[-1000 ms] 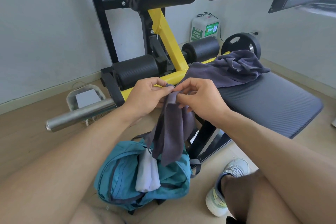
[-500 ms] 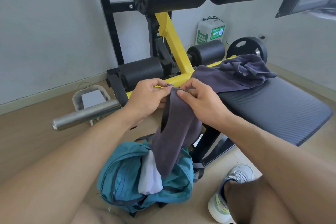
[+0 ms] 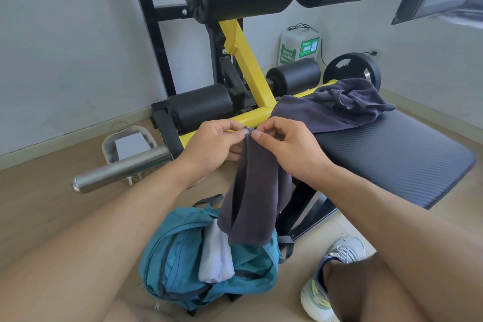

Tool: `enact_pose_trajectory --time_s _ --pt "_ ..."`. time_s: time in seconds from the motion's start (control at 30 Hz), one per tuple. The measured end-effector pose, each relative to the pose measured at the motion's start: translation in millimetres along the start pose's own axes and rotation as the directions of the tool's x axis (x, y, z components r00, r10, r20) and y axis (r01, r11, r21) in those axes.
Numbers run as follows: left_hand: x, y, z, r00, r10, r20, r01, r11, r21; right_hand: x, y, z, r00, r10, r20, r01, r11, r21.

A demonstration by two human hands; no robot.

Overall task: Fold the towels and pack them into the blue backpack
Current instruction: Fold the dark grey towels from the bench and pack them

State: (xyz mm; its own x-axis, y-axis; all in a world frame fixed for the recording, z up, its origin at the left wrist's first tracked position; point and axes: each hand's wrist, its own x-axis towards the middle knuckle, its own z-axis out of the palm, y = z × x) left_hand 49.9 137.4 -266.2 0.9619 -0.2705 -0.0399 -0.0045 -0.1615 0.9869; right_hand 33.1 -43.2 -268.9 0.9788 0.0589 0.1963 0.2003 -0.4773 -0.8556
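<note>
L hand (image 3: 211,150) + R hand (image 3: 283,145) together, both pinch top of gray towel (image 3: 254,198) so it hangs flat to fold | blue backpack (image 3: 209,264) on near floor, open (white towel (image 3: 215,256) sticks out) | 2nd towel (image 3: 337,110) waits on far bench (image 3: 397,162)

single head-worn wide-angle view, looking forward and down, close over the hands (image 3: 251,149)

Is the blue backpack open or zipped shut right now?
Open: the blue backpack gapes at its top, with a white towel sticking out of the opening.
</note>
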Motion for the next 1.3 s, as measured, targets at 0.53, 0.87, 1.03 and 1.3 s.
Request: enact_pose_trajectory --time_s 0.53,0.87,1.03,1.3 --pt "0 -2 1 0.998 0.052 0.041 -0.051 0.999 -0.011 -1 -3 -1 0.998 0.054 0.016 -0.054 0.998 0.036" --pt "0 -4 1 0.998 0.063 0.021 -0.063 0.998 0.018 0 -1 -1 0.998 0.037 0.060 -0.040 0.997 0.059" --pt "0 -4 -1 0.998 0.054 0.013 -0.055 0.997 0.046 0 0 -3 0.997 0.028 0.075 -0.033 0.997 0.068" --pt "6 -7 -10 0.978 0.187 -0.094 -0.145 0.931 0.334 -1 3 -3 0.992 -0.018 0.129 0.037 0.988 -0.149"
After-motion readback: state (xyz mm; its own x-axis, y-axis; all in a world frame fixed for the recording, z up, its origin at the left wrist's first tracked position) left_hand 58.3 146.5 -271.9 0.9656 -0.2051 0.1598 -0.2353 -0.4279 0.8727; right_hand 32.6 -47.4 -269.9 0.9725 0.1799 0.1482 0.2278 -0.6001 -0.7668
